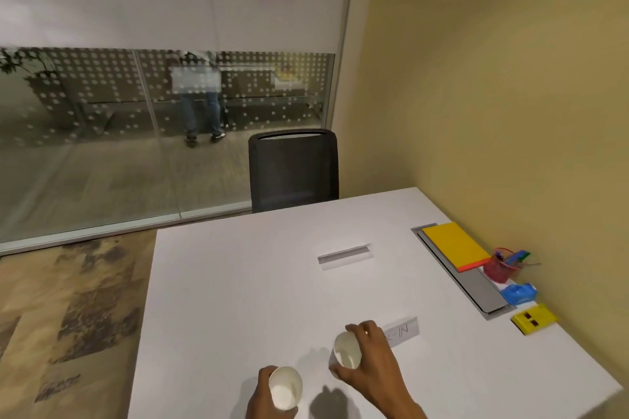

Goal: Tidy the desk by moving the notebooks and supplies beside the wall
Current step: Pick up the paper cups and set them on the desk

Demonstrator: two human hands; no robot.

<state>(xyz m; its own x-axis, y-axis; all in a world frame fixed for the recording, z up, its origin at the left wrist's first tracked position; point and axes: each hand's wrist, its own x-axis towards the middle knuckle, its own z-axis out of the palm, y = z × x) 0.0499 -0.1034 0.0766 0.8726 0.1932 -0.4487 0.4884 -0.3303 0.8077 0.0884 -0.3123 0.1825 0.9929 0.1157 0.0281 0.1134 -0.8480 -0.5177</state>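
Glass panelling with a dotted film runs along the far side of the room, and a yellow wall (pixel 510 95) closes it on the right. Patterned carpet (pixel 68 316) covers the floor at the left, beside the white surface (pixel 238 282). A dark mesh chair (pixel 293 170) stands at the surface's far edge.

Near the front edge, the left hand (pixel 263 395) is wrapped around a white paper cup (pixel 285 388), tipped so that its open mouth faces up toward the viewer. Just to its right, the right hand (pixel 371 360) grips a second paper cup (pixel 347 350), also tilted, fingers curled over its rim and side. Behind that hand lies a paper label (pixel 403 330) with handwriting, partly covered. Farther back, near the middle, a small folded grey card (pixel 343 256) rests on the surface.

Along the yellow wall the supplies sit in a row. A yellow notebook (pixel 454 245) lies on top of an orange one, over the far end of a grey cable tray (pixel 476 289). Next comes a red mesh pen holder (pixel 500 270) with coloured pens, then a blue tape dispenser (pixel 519 293), then a yellow box (pixel 533 319) closest to the front, all near the wall.
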